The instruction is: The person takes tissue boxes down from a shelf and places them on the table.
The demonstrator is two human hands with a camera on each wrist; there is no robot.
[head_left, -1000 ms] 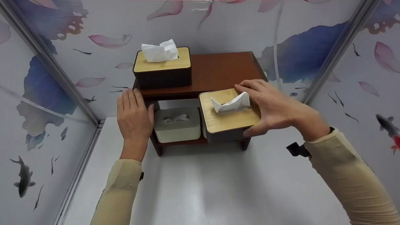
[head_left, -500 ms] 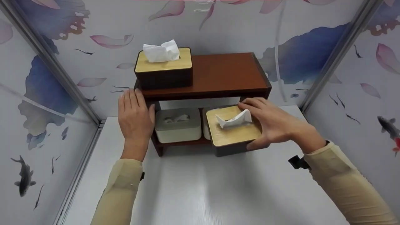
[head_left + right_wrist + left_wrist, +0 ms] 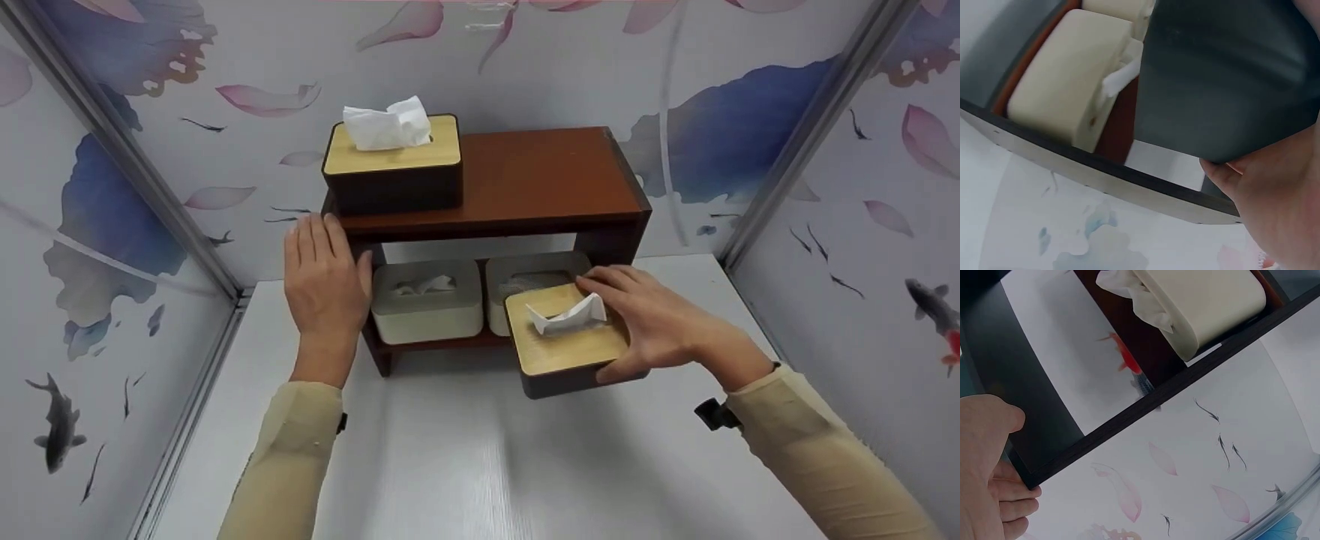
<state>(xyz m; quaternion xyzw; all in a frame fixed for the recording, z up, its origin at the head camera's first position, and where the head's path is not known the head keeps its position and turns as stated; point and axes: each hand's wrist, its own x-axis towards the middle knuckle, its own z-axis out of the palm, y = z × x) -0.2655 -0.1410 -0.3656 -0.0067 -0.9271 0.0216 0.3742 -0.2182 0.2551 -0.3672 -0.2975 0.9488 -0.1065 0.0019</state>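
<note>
My right hand (image 3: 660, 322) grips a tissue box (image 3: 559, 349) with a bamboo lid, dark sides and a white tissue sticking out. Its thumb is on the near side and its fingers on the far side. The box is tilted in front of the shelf's lower right part; in the right wrist view the dark underside of the tissue box (image 3: 1219, 84) shows. With straight fingers, my left hand (image 3: 322, 285) rests against the left front corner of the small brown shelf (image 3: 540, 176); the left wrist view shows the thumb inside that corner and the fingers outside.
Another bamboo-lidded tissue box (image 3: 394, 184) stands on the shelf top at the left. Below it, a cream tissue box (image 3: 427, 319) sits on the lower tier, beside a second cream tissue box (image 3: 540, 264) partly hidden by the held one. Patterned walls (image 3: 555, 67) enclose the white table (image 3: 450, 450).
My right hand has brought the bamboo-lidded tissue box down and slightly right, from the shelf's top front edge, uncovering the right cream box. The left hand has stayed at the corner.
</note>
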